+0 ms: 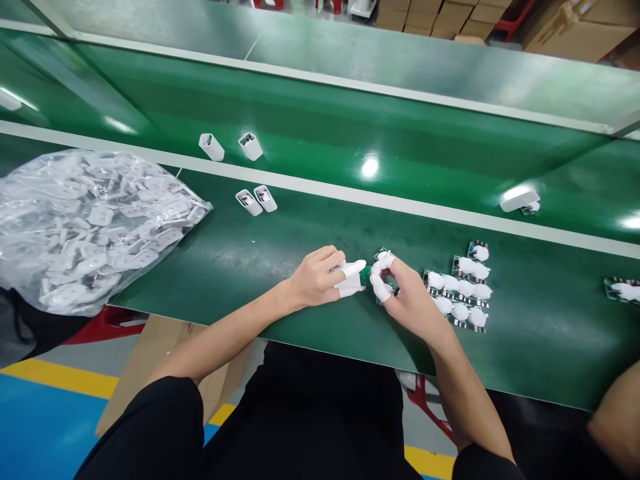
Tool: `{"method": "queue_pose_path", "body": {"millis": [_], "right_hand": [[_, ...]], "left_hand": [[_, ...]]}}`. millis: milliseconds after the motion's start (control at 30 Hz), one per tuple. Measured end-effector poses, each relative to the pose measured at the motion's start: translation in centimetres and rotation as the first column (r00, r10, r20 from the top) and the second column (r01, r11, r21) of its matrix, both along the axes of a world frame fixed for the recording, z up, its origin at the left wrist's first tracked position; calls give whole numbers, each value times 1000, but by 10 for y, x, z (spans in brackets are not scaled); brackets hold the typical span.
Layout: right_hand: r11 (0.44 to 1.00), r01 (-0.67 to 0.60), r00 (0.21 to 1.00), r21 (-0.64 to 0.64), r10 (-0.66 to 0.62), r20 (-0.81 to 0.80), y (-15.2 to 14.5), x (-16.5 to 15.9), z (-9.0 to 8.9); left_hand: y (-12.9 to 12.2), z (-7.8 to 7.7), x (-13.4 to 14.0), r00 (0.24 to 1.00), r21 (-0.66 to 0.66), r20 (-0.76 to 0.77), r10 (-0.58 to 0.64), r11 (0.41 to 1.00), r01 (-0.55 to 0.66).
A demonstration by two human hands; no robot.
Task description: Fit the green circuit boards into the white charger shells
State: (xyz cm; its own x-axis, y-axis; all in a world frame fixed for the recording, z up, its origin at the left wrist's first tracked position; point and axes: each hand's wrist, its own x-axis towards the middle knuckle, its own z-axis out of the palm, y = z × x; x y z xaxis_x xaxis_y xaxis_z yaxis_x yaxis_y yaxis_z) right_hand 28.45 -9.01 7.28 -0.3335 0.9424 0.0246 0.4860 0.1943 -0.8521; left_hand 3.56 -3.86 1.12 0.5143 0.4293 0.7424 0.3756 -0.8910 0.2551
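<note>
My left hand [315, 277] is closed around a white plastic housing [349, 281], its fingertips in white finger cots. A green circuit board [365, 276] sticks out of the housing's right end. The fingers of my right hand [413, 300], also in white cots, pinch the outer end of this board. Behind and below the right fingertips are other boards [383, 253], partly hidden. Right of that hand lie rows of circuit boards with white blobs [465, 288] on the green bench [300, 227].
A clear plastic bag [100, 227] of white parts sits at the left. Two white housings [256, 200] stand on the bench. More housings [211, 147] lie on the green strip beyond the white rail [350, 197]. Another person's arm [617, 420] shows at right.
</note>
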Motion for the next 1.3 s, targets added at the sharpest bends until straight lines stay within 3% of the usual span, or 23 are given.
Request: {"method": "queue_pose_path", "body": {"millis": [200, 333, 500, 600, 867, 1300], "right_hand": [[988, -36, 985, 151, 61, -162, -1, -1, -8], [973, -54, 976, 227, 99, -193, -2, 4, -8], [969, 141, 888, 205, -33, -458, -10, 22, -4], [950, 192, 841, 248, -29, -541, -13, 23, -4], [924, 48, 863, 380, 154, -481, -13, 6, -9], [923, -18, 887, 385, 192, -419, -16, 4, -5]], "left_hand": [[-5, 8, 8, 962, -194, 272, -31, 977, 86], [-6, 8, 8, 935, -245, 338, -107, 949, 198], [-4, 7, 3, 912, -275, 394, -118, 931, 240], [-4, 5, 2, 884, -295, 443, -152, 906, 304], [-8, 7, 5, 822, -332, 503, -268, 818, 470], [-8, 12, 1, 808, -407, 538, -241, 765, 499]]}}
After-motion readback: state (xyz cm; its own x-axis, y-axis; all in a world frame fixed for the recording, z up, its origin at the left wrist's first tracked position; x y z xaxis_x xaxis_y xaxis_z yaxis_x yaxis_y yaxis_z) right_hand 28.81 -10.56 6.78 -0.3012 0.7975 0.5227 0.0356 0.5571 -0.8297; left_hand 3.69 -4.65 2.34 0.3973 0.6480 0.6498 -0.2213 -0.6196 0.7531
